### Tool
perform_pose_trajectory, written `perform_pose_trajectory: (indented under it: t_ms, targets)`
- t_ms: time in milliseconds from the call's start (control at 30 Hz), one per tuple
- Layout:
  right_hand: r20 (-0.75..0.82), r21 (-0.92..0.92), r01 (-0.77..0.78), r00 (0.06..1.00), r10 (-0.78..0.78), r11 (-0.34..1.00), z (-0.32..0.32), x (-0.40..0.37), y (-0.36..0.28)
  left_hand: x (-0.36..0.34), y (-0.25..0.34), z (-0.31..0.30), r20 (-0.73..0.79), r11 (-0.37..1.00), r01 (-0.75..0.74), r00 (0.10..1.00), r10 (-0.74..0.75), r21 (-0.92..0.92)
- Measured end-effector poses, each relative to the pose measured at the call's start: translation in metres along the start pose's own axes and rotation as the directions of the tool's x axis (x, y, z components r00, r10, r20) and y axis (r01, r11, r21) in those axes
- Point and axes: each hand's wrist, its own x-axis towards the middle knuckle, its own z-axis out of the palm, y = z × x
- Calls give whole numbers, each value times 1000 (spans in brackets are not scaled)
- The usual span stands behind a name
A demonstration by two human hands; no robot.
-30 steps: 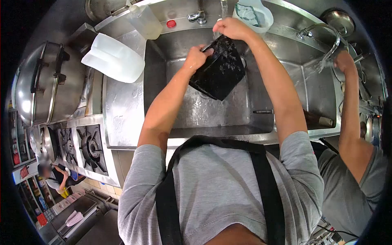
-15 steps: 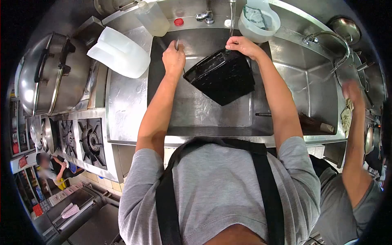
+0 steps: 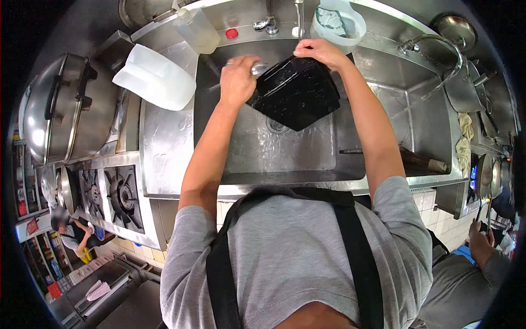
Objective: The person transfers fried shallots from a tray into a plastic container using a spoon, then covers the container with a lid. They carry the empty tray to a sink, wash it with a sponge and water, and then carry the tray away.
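A wet black container [image 3: 298, 101] is tilted over the steel sink [image 3: 274, 151], its open rim turned toward the tap. My right hand [image 3: 323, 53] pinches that rim at its upper right corner, just beneath the running faucet [image 3: 299, 16]. At the container's left corner, my left hand [image 3: 238, 82] is closed around a shiny metal utensil [image 3: 259, 68]; its rounded end shows, while the fingers hide the rest. The sink drain [image 3: 278, 127] appears below the container.
A cut white plastic jug [image 3: 156, 77], a cloudy bottle [image 3: 197, 33] and a red cap [image 3: 232, 33] stand left. A white tub [image 3: 350, 33] sits behind. A brush [image 3: 422, 160] lies in the right basin. Another person's hands [image 3: 482, 233] are at far right.
My left hand has moved right to the container's corner, bringing the metal utensil into view. The drain now shows. The other person's arm at right has pulled back from the sink edge.
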Motion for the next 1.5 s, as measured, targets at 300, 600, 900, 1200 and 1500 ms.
perform_pose_trajectory:
  t_ms: [300,600,900,1200,1500]
  targets:
    - [-477,-610,-68,827,-297,790,-64,45,-17,-6,6,11,499,343,619,780,-378,-707]
    - [-317,-352,-290,931,178,890,-145,140,89,8,20,48,356,111,501,737,-575,-858]
    - [-264,-289,-441,890,372,850,-103,68,0,20,34,60,342,110,473,760,-552,-874]
    - [-649,-616,-210,682,-338,760,-62,32,-24,26,40,57,326,143,475,763,-558,-869]
    - [-400,-602,245,731,-553,760,86,-42,-27,8,30,59,241,390,415,874,-422,-822]
